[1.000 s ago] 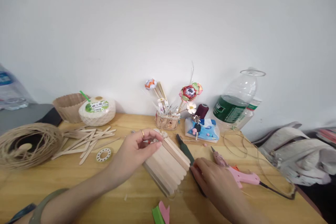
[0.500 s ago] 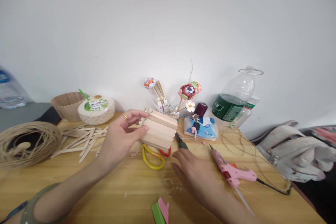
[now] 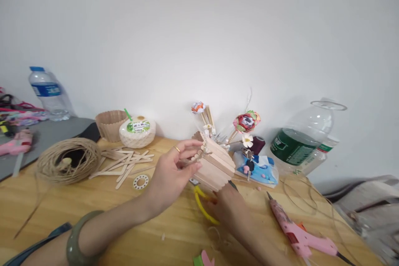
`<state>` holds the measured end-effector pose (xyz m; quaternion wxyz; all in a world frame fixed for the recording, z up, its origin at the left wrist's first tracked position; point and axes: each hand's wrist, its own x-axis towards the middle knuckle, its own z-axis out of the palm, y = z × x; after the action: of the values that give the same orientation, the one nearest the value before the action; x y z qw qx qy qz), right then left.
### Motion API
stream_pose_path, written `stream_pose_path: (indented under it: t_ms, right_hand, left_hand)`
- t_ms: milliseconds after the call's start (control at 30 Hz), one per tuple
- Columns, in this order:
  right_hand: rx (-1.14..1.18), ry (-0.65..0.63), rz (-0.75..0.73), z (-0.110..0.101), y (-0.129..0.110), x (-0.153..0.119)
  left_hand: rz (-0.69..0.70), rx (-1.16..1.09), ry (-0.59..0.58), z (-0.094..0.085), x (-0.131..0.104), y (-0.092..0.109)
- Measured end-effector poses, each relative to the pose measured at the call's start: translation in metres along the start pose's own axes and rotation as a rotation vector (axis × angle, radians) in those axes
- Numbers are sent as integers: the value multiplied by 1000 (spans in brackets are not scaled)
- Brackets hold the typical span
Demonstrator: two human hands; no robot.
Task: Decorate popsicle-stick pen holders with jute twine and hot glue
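My left hand is closed on a craft-stick holder, pinching its upper left edge between thumb and fingers. It is made of wooden sticks set side by side and is held tilted above the table. My right hand is low behind the holder's lower edge, at the yellow handle of the scissors. Its fingers are blurred and partly hidden, so I cannot tell whether they grip the handle. A dark object shows just beyond that hand, mostly covered.
Loose craft sticks, a twine coil and a white perforated ring lie left. A pink glue gun lies right, before a large green-labelled bottle. Paper flowers stand behind. A blue packet is near them.
The view has shifted left, so a blue-capped bottle shows more fully. The holder has turned in my left hand. My right hand has moved in under the holder toward the yellow scissor handle.
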<state>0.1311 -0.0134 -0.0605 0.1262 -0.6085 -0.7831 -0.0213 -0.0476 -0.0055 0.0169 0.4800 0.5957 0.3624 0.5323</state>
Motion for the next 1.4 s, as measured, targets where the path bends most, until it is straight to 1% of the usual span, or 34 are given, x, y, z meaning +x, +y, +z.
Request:
stream_pose_path:
  t_ms: [133,267,367,467,533,600,633,767,867,1000,1100,1167,1267,1400]
  right_hand:
    - [-60,-5,171,-24,28,-26]
    - [-86,44,308,-42,62,-45]
    - [-72,117,358,-50,83,-56]
    - [-90,217,340,-57,94,-62]
    - [-123,303,358,-62,92,-65]
    - [-155,376,356,-69,82,-67]
    - [-170,405,326,-72,74,-67]
    - [-276,488,67,-79,42,-65]
    - [-350,504,-32,-80,30,-60]
    - [-444,548,-89,-80,32,-57]
    - [-499,600,-187,-81,39,-56]
    - [-509,618,-226,-82,41,-56]
    - [-502,630,-222,-83,40,-57]
    - [-475,611,-247,-83,37,-58]
  left_hand:
    - [37,7,61,-2,1,1]
    - [70,45,106,-2,0,4]
    - [132,58,113,-2,-3,7]
    - [156,80,111,-2,-4,9]
    - [123,79,89,-1,-5,8]
    - [80,71,65,1,-5,6]
    - [62,70,57,3,-5,6]
    - [15,86,14,9,-10,3]
    - [-11,83,-40,12,-15,2]
    - [-44,73,-86,14,-21,3]
    - [-63,64,-108,16,-24,4]
    - [-67,49,-114,16,-24,5]
    - [-73,32,-114,17,-25,5]
    - [-80,24,-133,18,-25,7]
